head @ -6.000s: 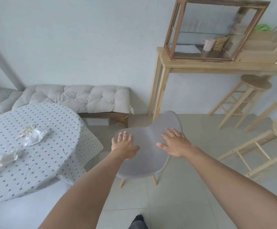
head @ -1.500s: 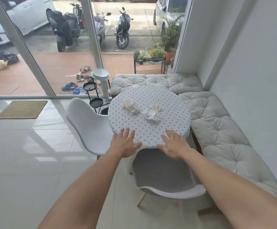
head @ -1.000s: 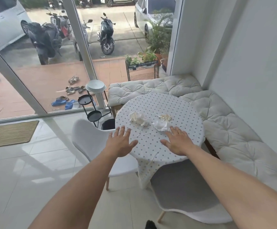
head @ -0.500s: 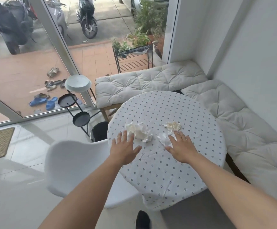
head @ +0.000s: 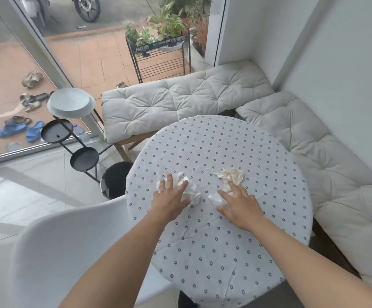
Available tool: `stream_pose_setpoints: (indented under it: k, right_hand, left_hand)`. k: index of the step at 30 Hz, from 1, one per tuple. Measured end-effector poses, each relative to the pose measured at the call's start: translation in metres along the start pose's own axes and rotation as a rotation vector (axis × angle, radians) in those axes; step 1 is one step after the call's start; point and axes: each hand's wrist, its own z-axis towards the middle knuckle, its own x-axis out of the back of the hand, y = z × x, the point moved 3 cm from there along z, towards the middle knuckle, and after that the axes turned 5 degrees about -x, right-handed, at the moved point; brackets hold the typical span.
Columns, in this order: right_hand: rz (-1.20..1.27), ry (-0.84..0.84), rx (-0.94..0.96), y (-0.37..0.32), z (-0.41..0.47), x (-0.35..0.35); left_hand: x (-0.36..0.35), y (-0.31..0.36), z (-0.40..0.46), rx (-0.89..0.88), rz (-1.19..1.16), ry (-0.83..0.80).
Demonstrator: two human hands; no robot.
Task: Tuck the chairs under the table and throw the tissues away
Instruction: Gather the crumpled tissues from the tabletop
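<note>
Both hands out over the round table (head: 236,252), draped in a dotted cloth. Left hand (head: 171,202) flat, fingers spread, palm down on the near edge of a crumpled white tissue (head: 190,188); grip wide open, not closed round anything. Right hand (head: 239,205) likewise splayed and open, fingertips (head: 232,185) laid across a second small white tissue (head: 215,197) at its left side, nothing pinched. Third tissue (head: 231,175), cream-tinged and crumpled, just beyond the right hand toward the far side, touching or nearly touching the fingertips; cannot tell which. All three tissues near the middle of the table. White chair (head: 69,252) at near left, its shell close against the table's left rim. Black bin (head: 116,178) on the floor at the far left of the table, partly hidden behind the rim. Tufted bench cushions (head: 180,96) wrapping the far and right sides. Tiered black stand (head: 78,141) with a pale round tray on top, left of the bench by the glass door.
</note>
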Motion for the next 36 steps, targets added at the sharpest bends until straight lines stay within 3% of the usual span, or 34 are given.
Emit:
stream_pose_setpoints:
  k: [5,10,18,26,36]
  right_hand:
    - [0.073,0.078,0.045,-0.010,0.000,-0.013]
    - [0.142,0.148,0.030,-0.009,-0.001,-0.026]
    - [0.254,0.356,-0.028,0.004,0.027,0.009]
    - [0.273,0.238,-0.177,0.016,0.065,0.003]
    - [0.482,0.248,-0.068,-0.032,0.062,0.014]
  left_hand:
    - [-0.009,0.008,0.007,-0.033,0.015,-0.030]
    - [-0.014,0.011,0.009,-0.103,0.028,0.050]
    - [-0.001,0.003,0.000,-0.206,0.006,0.123]
    - [0.008,-0.028,-0.003,-0.211,-0.102,0.169]
    - [0.034,-0.065,-0.005,-0.220,-0.173,0.194]
